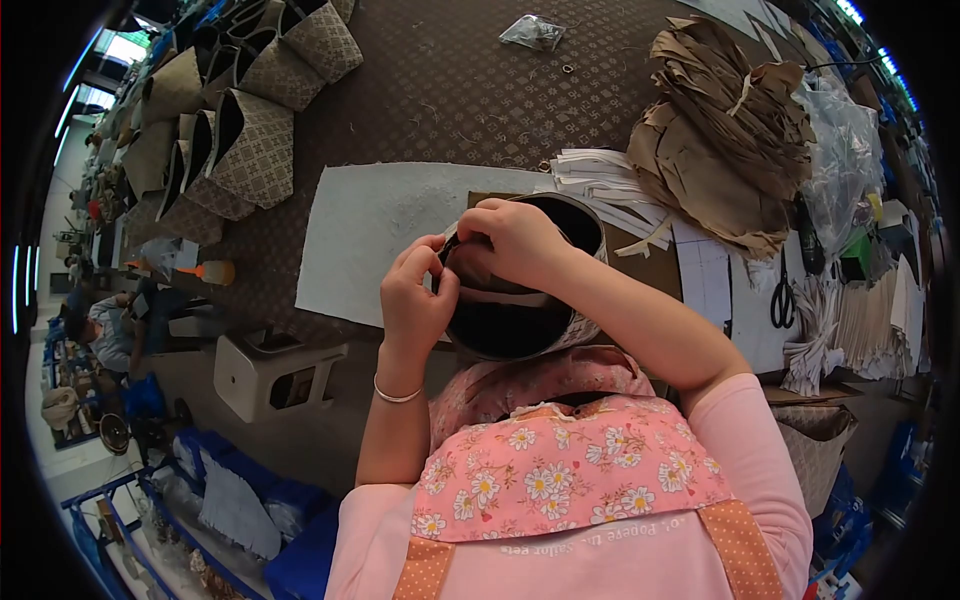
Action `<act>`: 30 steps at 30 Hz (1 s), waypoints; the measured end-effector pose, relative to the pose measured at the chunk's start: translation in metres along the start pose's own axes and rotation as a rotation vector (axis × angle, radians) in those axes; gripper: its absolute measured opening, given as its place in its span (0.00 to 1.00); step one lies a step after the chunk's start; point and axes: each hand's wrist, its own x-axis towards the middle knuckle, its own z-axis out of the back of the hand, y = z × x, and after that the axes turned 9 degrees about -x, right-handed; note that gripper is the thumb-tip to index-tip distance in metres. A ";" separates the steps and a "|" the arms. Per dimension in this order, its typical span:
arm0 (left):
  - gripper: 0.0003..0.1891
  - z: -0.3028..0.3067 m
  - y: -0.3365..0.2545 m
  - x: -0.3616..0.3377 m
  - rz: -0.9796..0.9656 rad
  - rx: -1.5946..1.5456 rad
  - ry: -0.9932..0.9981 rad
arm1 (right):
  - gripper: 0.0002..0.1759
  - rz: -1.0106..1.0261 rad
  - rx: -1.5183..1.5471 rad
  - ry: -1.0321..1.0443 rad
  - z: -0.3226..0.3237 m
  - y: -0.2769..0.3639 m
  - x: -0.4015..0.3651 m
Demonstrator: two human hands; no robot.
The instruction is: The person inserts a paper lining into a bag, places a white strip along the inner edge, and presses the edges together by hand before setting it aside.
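Observation:
In front of my chest stands a bag body (505, 328) with a black inside and a patterned outer side, its opening facing up at me. My left hand (415, 290) pinches the left part of its rim between bent fingers. Right beside it, my right hand (512, 240) reaches over the opening, fingertips closed on the same stretch of black edge. The fingers cover whatever small part lies between them. Beneath the bag is a white sheet (350, 250) on the brown patterned table covering (430, 90).
Several patterned bag bodies (255, 150) stand at the left. Brown paper pieces (720, 140), white strips (600, 175) and black-handled scissors (783, 302) lie at the right. An orange bottle (215, 272) and a plastic stool (265, 375) are left. A seated person (110, 330) is farther off.

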 end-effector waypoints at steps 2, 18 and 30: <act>0.07 -0.001 0.000 0.001 0.008 0.002 0.007 | 0.10 -0.007 0.007 -0.024 0.000 -0.001 0.000; 0.05 -0.004 0.005 0.002 0.043 0.005 0.022 | 0.10 -0.082 0.067 0.007 0.000 0.002 0.005; 0.06 -0.011 0.004 0.009 0.046 -0.088 0.001 | 0.09 -0.065 -0.047 0.032 0.015 -0.006 -0.001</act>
